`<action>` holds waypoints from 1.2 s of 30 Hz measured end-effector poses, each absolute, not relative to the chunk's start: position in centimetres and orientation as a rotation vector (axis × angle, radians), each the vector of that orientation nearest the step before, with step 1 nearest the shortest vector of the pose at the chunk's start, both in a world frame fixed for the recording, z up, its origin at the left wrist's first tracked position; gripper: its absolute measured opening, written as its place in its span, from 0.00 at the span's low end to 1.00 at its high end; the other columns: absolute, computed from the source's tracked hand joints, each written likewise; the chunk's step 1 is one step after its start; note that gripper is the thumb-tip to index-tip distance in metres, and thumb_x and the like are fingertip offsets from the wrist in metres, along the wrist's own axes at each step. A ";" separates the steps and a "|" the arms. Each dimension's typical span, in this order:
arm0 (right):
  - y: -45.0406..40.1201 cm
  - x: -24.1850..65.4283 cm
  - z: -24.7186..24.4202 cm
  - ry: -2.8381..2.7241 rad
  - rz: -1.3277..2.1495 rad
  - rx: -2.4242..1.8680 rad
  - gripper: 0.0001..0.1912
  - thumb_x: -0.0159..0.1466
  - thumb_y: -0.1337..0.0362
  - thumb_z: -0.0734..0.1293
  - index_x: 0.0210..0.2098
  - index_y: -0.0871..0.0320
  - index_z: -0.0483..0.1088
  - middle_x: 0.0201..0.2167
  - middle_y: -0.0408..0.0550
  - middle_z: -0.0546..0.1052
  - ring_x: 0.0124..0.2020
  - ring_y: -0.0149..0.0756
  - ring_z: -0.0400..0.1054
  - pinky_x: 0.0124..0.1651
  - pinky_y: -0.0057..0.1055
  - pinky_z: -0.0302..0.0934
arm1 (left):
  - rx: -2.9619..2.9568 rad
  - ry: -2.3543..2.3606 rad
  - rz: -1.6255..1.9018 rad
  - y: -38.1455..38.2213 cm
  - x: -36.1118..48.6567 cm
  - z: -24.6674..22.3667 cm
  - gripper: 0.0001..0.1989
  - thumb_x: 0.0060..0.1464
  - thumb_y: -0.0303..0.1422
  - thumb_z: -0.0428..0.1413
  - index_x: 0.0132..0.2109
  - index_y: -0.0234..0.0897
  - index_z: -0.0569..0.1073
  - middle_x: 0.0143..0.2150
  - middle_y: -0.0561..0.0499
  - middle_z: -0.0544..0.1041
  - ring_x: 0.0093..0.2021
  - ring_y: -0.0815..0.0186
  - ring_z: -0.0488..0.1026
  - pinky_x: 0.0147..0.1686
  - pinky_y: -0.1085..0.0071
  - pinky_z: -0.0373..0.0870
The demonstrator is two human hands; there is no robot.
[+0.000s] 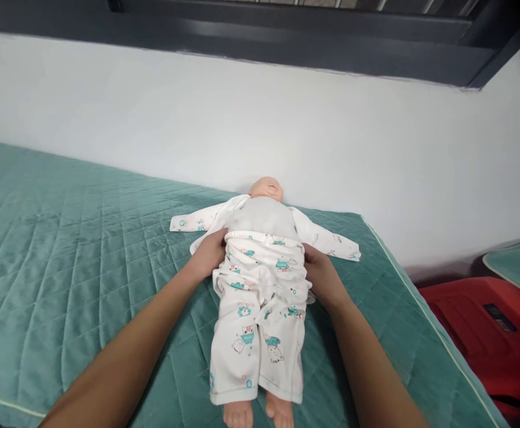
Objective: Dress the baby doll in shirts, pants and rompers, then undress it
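Note:
A baby doll (266, 187) lies on its back, head toward the wall and bare feet toward me. White pants (242, 309) with teal and pink animal prints cover its legs up to the waist. A matching printed shirt (331, 238) lies spread open, with both sleeves stretched out sideways and the pale torso (264, 215) showing. At the waistband's left edge, my left hand (210, 254) is closed on the fabric. On the opposite edge my right hand (322, 274) grips the pants, its fingertips partly hidden behind the cloth.
Under the doll is a green quilted bedcover (85, 238) with a pale piped edge on the right. A white wall (224, 119) stands behind, below a dark frame (242, 35). To the right, beyond the bed's edge, is a red plastic object (474, 321).

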State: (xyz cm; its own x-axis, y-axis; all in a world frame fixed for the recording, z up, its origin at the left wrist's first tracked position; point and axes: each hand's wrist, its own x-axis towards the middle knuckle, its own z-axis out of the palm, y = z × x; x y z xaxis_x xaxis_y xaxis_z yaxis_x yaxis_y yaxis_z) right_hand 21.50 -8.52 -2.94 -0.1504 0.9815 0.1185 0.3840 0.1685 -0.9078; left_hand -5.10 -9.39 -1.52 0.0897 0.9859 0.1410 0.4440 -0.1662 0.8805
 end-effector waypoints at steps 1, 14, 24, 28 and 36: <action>-8.5 21.5 -3.0 -1.673 0.944 -1.344 0.16 0.53 0.65 0.65 0.39 0.56 0.78 0.29 0.44 0.80 0.35 0.42 0.72 0.40 0.37 0.66 | 1.730 1.504 1.002 -9.2 -5.2 -1.7 0.08 0.50 0.31 0.52 0.35 0.36 0.75 0.37 0.47 0.80 0.39 0.58 0.74 0.42 0.65 0.68; -8.9 20.5 -3.0 -1.552 0.686 -1.469 0.09 0.57 0.64 0.62 0.37 0.56 0.70 0.35 0.47 0.79 0.37 0.39 0.72 0.40 0.34 0.62 | 1.581 1.571 1.411 -9.6 -5.1 -1.9 0.09 0.48 0.24 0.52 0.38 0.39 0.71 0.36 0.54 0.74 0.37 0.68 0.72 0.40 0.71 0.68; -9.4 19.8 -1.7 -1.347 0.701 -1.284 0.07 0.60 0.58 0.68 0.37 0.53 0.71 0.37 0.46 0.76 0.38 0.37 0.69 0.38 0.33 0.64 | 2.131 1.346 1.438 -9.9 -5.7 -2.0 0.08 0.58 0.31 0.55 0.45 0.40 0.73 0.51 0.47 0.71 0.56 0.60 0.65 0.62 0.57 0.59; -9.6 19.9 -1.7 -1.624 0.685 -1.039 0.07 0.62 0.59 0.69 0.38 0.52 0.71 0.42 0.45 0.72 0.45 0.37 0.67 0.52 0.38 0.64 | 2.201 1.361 1.324 -9.8 -6.1 -1.9 0.07 0.56 0.35 0.58 0.43 0.41 0.74 0.59 0.46 0.64 0.62 0.57 0.59 0.65 0.54 0.54; -9.3 20.7 -0.7 -1.965 0.554 -1.068 0.10 0.59 0.60 0.72 0.34 0.53 0.66 0.53 0.50 0.67 0.60 0.45 0.60 0.64 0.45 0.52 | 2.183 1.194 1.183 -10.3 -6.0 -1.3 0.05 0.60 0.35 0.54 0.37 0.39 0.68 0.60 0.47 0.66 0.62 0.60 0.62 0.63 0.60 0.58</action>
